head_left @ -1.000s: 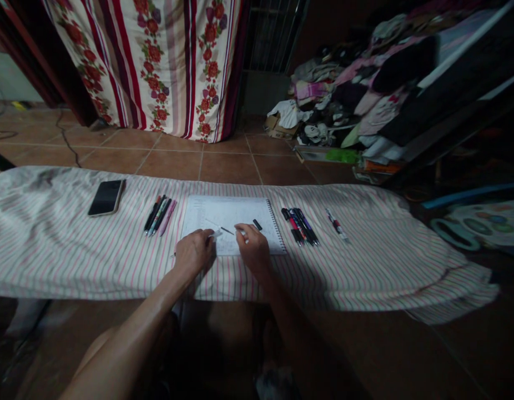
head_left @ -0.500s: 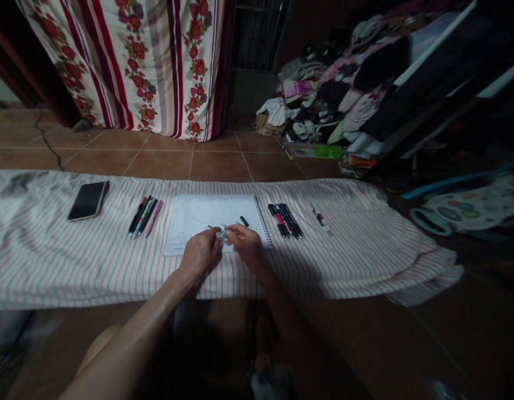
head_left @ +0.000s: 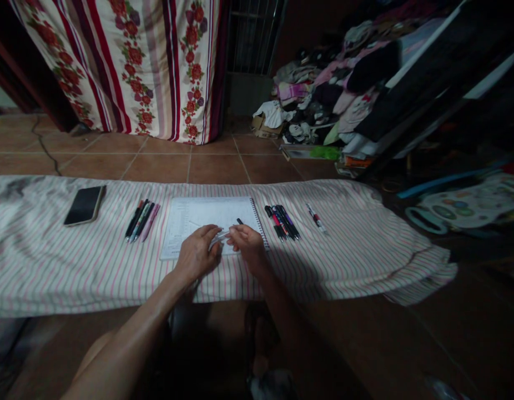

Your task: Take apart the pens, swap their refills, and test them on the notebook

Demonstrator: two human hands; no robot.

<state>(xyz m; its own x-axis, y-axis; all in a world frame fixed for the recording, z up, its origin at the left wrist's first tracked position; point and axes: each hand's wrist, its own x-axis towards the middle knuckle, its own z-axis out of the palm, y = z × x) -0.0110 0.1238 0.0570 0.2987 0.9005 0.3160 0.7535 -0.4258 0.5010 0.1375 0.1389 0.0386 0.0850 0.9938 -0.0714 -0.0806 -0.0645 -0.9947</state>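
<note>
Both hands meet over the lower part of a spiral notebook (head_left: 217,209). Between them is a clear, slim pen barrel (head_left: 220,236), tilted up to the right. My left hand (head_left: 196,251) is closed around its left end. At the other end, the fingertips of my right hand (head_left: 249,248) pinch it. A small black pen cap (head_left: 239,221) lies on the page just beyond my right fingers. Past the left fingers, a thin pale stick (head_left: 194,223) rests on the paper, partly hidden by the hand.
Left of the notebook lie several pens (head_left: 141,221) and a phone (head_left: 85,205). To the right are another group of pens (head_left: 282,223) and a single pen (head_left: 316,218). A striped cloth (head_left: 357,244) covers the table. Clothes (head_left: 323,100) are heaped behind.
The clear barrel now shows more plainly between my hands, and my right hand has moved slightly, covering part of the black cap. The camera view has shifted a little.
</note>
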